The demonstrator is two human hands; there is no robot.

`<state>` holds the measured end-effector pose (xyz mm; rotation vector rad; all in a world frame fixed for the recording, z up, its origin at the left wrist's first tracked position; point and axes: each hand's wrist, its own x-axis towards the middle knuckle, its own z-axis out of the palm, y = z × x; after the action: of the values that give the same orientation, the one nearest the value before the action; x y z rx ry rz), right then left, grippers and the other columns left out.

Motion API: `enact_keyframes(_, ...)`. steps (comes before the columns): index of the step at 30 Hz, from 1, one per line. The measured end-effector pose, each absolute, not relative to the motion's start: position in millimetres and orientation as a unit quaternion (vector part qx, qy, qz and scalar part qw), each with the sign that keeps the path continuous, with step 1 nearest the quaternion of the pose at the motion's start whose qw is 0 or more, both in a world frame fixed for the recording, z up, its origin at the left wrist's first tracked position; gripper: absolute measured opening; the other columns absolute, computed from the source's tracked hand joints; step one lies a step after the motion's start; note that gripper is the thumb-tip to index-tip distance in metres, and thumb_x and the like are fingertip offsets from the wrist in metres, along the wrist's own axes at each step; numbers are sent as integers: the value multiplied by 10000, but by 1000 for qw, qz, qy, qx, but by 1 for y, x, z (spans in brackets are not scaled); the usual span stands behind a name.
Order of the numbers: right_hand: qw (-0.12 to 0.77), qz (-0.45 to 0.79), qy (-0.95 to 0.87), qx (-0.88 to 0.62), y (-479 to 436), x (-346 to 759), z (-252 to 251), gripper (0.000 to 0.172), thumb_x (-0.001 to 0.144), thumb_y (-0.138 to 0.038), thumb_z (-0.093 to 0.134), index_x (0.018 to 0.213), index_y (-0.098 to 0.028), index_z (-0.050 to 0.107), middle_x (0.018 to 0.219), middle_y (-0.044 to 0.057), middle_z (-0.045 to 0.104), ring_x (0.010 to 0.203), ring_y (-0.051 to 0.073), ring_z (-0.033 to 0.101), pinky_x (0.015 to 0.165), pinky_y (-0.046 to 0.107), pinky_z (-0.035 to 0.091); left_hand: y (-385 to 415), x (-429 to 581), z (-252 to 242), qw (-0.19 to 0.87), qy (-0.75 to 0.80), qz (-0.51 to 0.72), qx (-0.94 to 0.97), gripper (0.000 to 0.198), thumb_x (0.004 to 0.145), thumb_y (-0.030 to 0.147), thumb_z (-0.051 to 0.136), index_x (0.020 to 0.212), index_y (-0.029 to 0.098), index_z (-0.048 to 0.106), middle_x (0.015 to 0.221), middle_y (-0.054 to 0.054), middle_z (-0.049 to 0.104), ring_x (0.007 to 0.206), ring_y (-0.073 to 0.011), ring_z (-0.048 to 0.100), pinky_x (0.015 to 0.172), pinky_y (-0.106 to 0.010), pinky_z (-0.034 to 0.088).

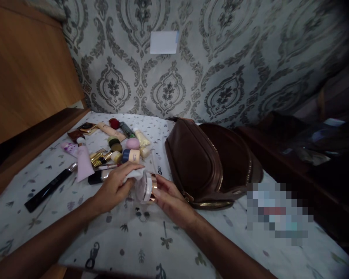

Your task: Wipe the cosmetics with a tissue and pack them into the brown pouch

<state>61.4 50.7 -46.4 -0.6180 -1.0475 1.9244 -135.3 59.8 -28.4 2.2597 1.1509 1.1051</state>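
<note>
My right hand [170, 199] grips a round clear jar with a gold rim [147, 186], held on its side just above the patterned sheet. My left hand [116, 186] presses a white tissue [135, 174] against the jar's face, fingers closed on the tissue. A brown leather zip bag [209, 162] lies right of my hands, almost touching the right one. Behind my left hand lies a spread of cosmetics: a pink tube [83, 162], gold lipsticks [99, 157], a blue-and-cream bottle [130, 155], a pink sponge [132, 143].
A long black tube [48, 190] lies at the left on the white leaf-print sheet [139, 240]. Wooden panels [26, 77] rise on the left, patterned wallpaper [221, 58] behind. A dark ledge with clutter [308, 147] runs along the right. A blurred patch [279, 213] sits near the bag.
</note>
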Motion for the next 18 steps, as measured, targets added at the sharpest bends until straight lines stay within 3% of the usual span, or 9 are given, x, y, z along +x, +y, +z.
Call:
enact_keyframes(4, 462, 757, -395, -239, 50, 61, -48, 466, 677, -381, 852, 1078, -233, 669, 1087, 52, 662, 946, 183, 613, 831, 300, 493, 60, -135, -28, 264, 464, 373, 759, 341, 899, 226, 474, 1189, 157, 639, 1181, -106, 700, 1103, -264, 650, 972, -402, 498)
enact_keyframes(7, 481, 744, -393, -246, 52, 60, -52, 524, 641, -375, 880, 1098, -257, 653, 1123, 39, 652, 987, 185, 619, 907, 330, 491, 59, -133, -28, 316, 478, 367, 732, 367, 914, 308, 476, 1204, 141, 627, 1180, -114, 699, 1085, -277, 652, 927, -394, 516)
enact_keyframes(18, 498, 634, -511, -299, 54, 62, -55, 680, 639, -373, 874, 1220, -286, 530, 1166, 50, 587, 968, 188, 605, 901, 363, 503, 56, -127, -23, 414, 440, 349, 716, 330, 954, 345, 462, 1178, 174, 633, 1054, -74, 726, 911, -236, 664, 842, -365, 536)
